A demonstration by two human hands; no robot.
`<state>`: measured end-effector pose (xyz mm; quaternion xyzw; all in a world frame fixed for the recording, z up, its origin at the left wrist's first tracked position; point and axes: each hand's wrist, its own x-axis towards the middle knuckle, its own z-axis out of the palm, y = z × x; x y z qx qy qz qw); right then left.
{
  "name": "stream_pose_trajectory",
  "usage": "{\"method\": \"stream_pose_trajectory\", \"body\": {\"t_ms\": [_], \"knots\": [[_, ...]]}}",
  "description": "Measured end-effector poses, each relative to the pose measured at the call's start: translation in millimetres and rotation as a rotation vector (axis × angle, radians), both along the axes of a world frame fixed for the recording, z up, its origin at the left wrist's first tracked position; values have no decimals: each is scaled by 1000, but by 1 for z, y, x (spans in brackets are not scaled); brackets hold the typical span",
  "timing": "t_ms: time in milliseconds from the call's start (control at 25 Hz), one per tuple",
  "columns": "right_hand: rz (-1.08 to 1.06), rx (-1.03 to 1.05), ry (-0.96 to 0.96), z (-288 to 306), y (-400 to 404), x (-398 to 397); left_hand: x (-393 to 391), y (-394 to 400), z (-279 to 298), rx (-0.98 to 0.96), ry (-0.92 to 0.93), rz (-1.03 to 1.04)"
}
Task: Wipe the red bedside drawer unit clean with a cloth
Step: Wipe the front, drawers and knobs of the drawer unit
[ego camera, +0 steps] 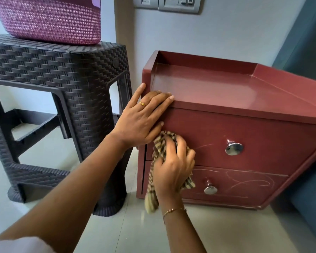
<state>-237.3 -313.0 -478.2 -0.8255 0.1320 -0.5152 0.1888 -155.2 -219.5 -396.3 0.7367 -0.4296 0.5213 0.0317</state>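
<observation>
Cloth point(160, 154) bunched in your right hand point(173, 168) rubbed the upper drawer point(254, 132) while your flat, spread left hand point(144, 117) steadied the unit's corner; its knob point(234, 148) might have snagged it.

**Pale corner with a woven stool**

A dark woven-pattern plastic stool point(58, 59) stands on glossy pale floor tiles point(226, 230), carrying a pink woven basket point(49, 19). A grey switch-and-socket plate point(168, 4) sits on the light wall point(226, 33). Teal upholstery point(306, 203) edges the right.
</observation>
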Motion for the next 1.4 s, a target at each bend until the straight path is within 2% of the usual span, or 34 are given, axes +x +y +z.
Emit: {"method": "stream_pose_trajectory", "body": {"t_ms": [80, 160, 240, 320, 520, 720, 880, 960, 1120, 1320, 1400], "knots": [[-18, -26, -21, 6, -2, 6, 0, -2, -2, -17, -3, 3], [-3, -88, -1, -18, -7, 4, 1, -3, -3, -23, -10, 12], [31, -126, 85, -47, -8, -6, 1, -3, -3, -16, -20, 29], [38, -129, 145, -51, -10, -13, 1, -2, -2, -11, -28, 33], [-117, 138, -44, 2, -35, -4, 0, -6, -6, -49, -34, 49], [-70, 134, 76, -54, -31, -19, 0, -9, -8, -63, -44, 78], [-191, 427, -151, -4, -57, -5, 0, -10, -8, -75, -44, 81], [-223, 425, -162, -4, -57, -4, 1, -10, -9, -83, -37, 75], [-125, 335, 51, -51, -34, -23, 2, -10, -10, -92, -39, 75], [-221, 478, -231, 17, -62, -1, 1, -11, -9, -91, -37, 80], [-204, 456, -187, 5, -55, -5, 1, -11, -10, -92, -33, 86]]}}
